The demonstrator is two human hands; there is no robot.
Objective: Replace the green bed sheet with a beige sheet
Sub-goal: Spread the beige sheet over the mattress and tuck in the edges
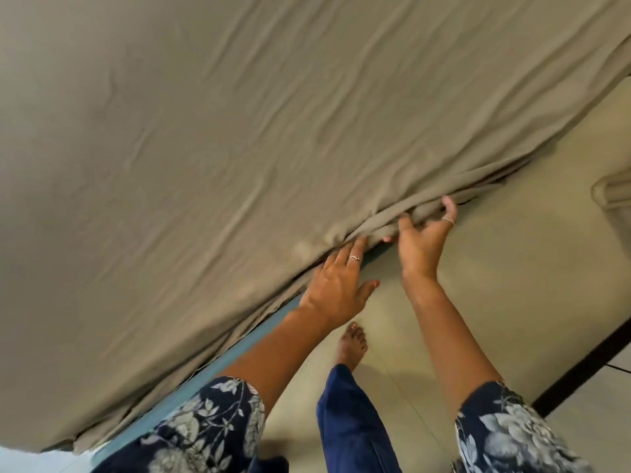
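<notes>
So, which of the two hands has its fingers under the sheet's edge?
The left hand: its fingers slide beneath the beige sheet; the right hand pinches folds.

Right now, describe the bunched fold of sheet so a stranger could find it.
The beige sheet covers the whole bed. Along its floor-side edge, beside the teal strip, the right hand grips a thick gathered ridge; elsewhere the sheet shows only shallow wrinkles.
</notes>
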